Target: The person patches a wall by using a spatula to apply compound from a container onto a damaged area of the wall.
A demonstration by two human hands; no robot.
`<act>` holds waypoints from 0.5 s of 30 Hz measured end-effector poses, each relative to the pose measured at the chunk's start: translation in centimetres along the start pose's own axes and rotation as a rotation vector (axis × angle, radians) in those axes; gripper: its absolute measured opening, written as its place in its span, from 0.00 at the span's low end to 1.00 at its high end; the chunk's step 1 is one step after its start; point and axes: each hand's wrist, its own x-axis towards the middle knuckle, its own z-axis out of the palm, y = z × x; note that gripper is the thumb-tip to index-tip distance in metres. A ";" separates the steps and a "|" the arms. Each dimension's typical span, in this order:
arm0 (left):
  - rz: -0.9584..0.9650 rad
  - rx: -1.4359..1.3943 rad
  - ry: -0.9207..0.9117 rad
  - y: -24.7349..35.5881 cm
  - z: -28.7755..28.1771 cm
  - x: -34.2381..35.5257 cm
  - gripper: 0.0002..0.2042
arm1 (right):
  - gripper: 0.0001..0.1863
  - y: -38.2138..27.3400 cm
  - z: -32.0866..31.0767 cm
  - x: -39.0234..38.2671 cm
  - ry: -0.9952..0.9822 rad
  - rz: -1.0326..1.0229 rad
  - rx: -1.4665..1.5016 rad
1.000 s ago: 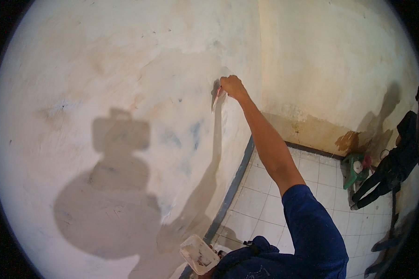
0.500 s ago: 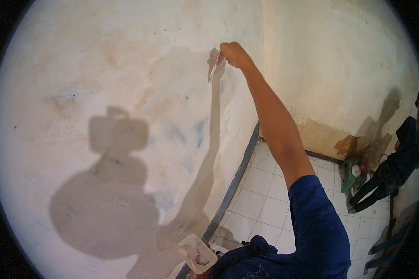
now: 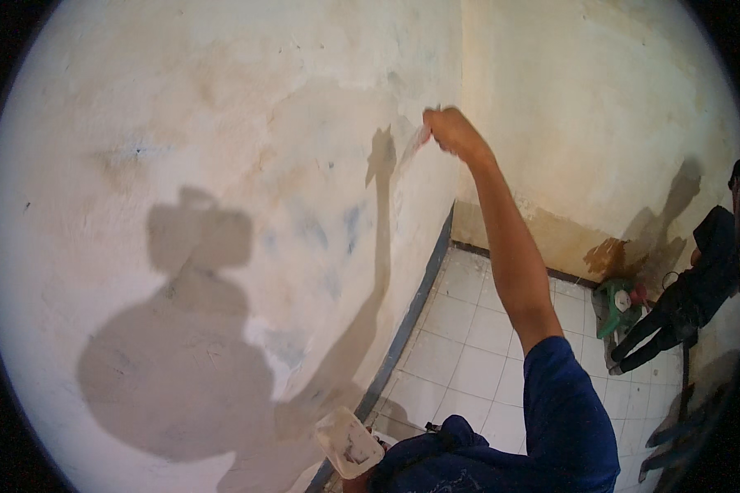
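Note:
My right hand (image 3: pixel 454 133) is raised at arm's length in front of the wall near the corner. Its fingers are closed around a thin, flat scraper (image 3: pixel 416 145), whose pale, pinkish blade points down and left. The scraper's shadow lies apart from it on the stained, patchy white wall (image 3: pixel 222 107). At the bottom, a white rectangular plastic tub (image 3: pixel 349 444) with dark and whitish smears inside is held up against the wall side of my body. Only a bit of my left hand (image 3: pixel 357 483) shows under the tub; its fingers are hidden behind it.
A second wall (image 3: pixel 575 107), peeling low down, meets the first at the corner. White tiles (image 3: pixel 460 353) cover the floor below a dark skirting strip (image 3: pixel 411 329). At the far right stand a person in dark clothes (image 3: pixel 682 304) and a green scale-like object (image 3: pixel 610 311).
My right hand with the scraper has moved right and down, and the scraper has parted from its shadow on the wall. The tub has stayed nearly in place.

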 end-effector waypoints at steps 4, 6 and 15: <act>-0.173 -0.552 -0.235 -1.7 -0.9 1.2 0.31 | 0.25 9.1 2.7 -1.8 -0.029 0.126 -0.037; -0.212 -0.614 -0.302 -1.9 -0.6 2.1 0.31 | 0.29 15.4 4.9 -2.2 -0.032 0.094 -0.262; -0.264 -0.594 -0.396 -3.3 -1.1 2.3 0.32 | 0.32 19.3 15.7 -12.0 -0.090 0.421 -0.290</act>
